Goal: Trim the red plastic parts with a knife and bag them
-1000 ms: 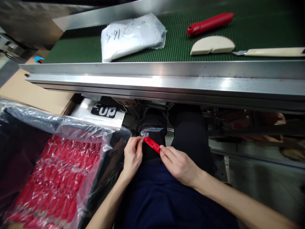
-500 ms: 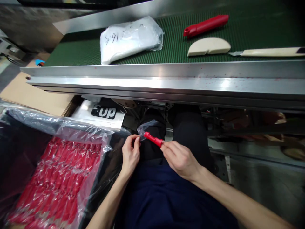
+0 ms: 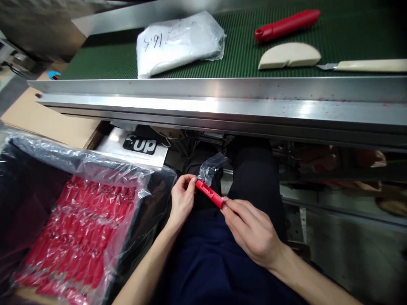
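Over my lap, a red slotted plastic tube slants between my two hands. My right hand is closed around its lower right end. My left hand pinches a small clear plastic bag by its edge, close to the tube's upper left end. The bag hangs loosely beyond the fingers, crumpled. Whether the tube's tip is inside the bag's mouth I cannot tell.
On the green belt lie a white plastic-wrapped pack, a red tube-like piece, a cream half-round block and a pale-handled knife. A metal rail edges it. A lined black bin holds bagged red pieces.
Both hands have moved slightly right and the right hand lower. The red tube's end has come closer to my left fingertips, and the bag has swung up and right.
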A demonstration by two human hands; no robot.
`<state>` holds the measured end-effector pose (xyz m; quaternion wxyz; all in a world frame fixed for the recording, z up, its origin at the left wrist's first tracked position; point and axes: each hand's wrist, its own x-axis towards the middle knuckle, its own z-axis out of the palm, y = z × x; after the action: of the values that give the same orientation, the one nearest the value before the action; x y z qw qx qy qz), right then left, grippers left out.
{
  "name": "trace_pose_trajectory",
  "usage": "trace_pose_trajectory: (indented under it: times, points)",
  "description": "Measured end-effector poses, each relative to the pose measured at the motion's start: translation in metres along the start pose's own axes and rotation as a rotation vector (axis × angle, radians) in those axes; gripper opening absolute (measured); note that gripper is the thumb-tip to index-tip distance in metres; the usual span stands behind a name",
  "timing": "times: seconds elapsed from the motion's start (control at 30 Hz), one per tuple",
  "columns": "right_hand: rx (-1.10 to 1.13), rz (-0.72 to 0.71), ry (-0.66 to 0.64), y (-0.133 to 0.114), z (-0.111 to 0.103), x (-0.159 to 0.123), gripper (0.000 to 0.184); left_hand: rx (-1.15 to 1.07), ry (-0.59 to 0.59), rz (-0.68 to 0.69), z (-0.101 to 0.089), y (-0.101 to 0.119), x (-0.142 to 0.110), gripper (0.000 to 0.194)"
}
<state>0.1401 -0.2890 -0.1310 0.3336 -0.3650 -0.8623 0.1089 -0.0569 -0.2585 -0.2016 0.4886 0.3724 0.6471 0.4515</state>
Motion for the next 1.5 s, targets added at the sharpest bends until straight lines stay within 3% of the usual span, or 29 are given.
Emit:
trace_pose_trajectory:
  times: [0.17,0.37,0.73,1.03,1.2,1.33,1.5]
  points:
    - [-0.06,-0.045,-0.033,0.004,0.008,-0.004,0.023,-0.099,-0.024,-0.077,0.005,0.006,-0.004,0.025]
    - [-0.144,-0.158,-0.095,0.018,0.023,-0.006,0.017,-0.085,-0.043,-0.094,0.0,-0.006,-0.005,0.028]
    - [-0.283,-0.273,-0.226,0.016,0.028,0.002,0.023,0.375,-0.055,0.321,-0.016,0.006,-0.008,0.027]
    - [-0.241,-0.468,-0.254,0.029,0.02,0.023,0.02,0.629,-0.287,0.487,-0.02,0.018,0.008,0.019]
    - [-0.227,-0.387,-0.218,0.036,0.016,0.025,0.02,0.586,-0.247,0.489,-0.024,0.023,-0.001,0.02]
    - [-0.214,-0.253,-0.188,0.037,0.018,0.016,0.02,0.508,-0.105,0.392,-0.027,0.021,-0.006,0.021]
    - [-0.167,-0.114,-0.174,0.03,0.021,0.008,0.018,0.369,-0.048,0.237,-0.02,0.008,-0.01,0.028]
